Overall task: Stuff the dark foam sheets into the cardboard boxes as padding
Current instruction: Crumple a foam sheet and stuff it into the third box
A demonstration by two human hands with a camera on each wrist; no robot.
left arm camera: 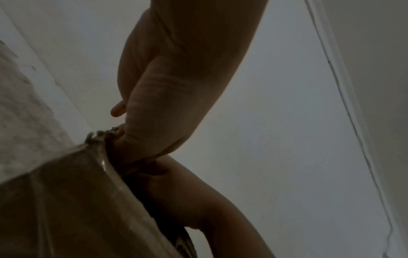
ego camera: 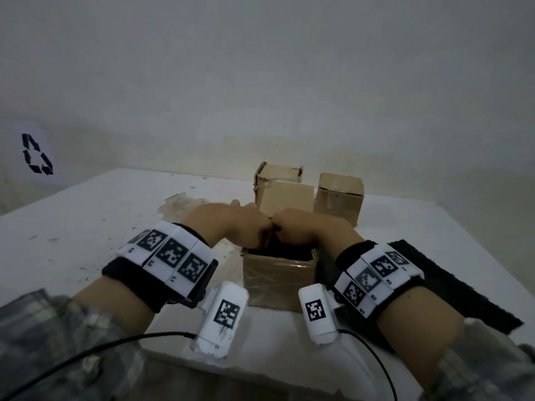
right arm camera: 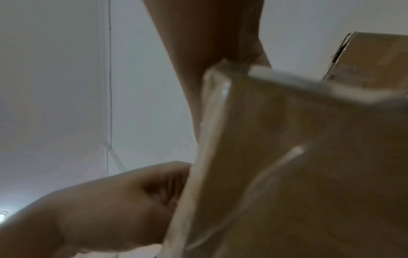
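The near box stands on the white desk, open at the top, with dark foam filling its mouth; the left hand and right hand meet over that opening, fingers curled down into the foam, though whether they pinch it cannot be told; behind this box stand three more boxes; to its right a spare foam sheet lies flat.
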